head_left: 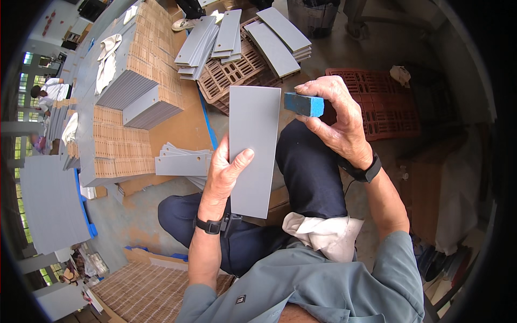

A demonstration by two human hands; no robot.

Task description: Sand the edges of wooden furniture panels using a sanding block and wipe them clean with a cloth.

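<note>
Upright before me is a flat grey board, gripped along its left edge by my left hand, the thumb lying on its face. My right hand pinches a small blue block between thumb and fingers. The block is at the upper right of the board, a small gap apart from its edge. Black bands circle both wrists. A crumpled white cloth lies over my lap.
Grey boards lie on a brown plastic crate ahead. Tall board stacks stand at left, with loose drilled boards beside them. A reddish crate is at right. Another person is far left.
</note>
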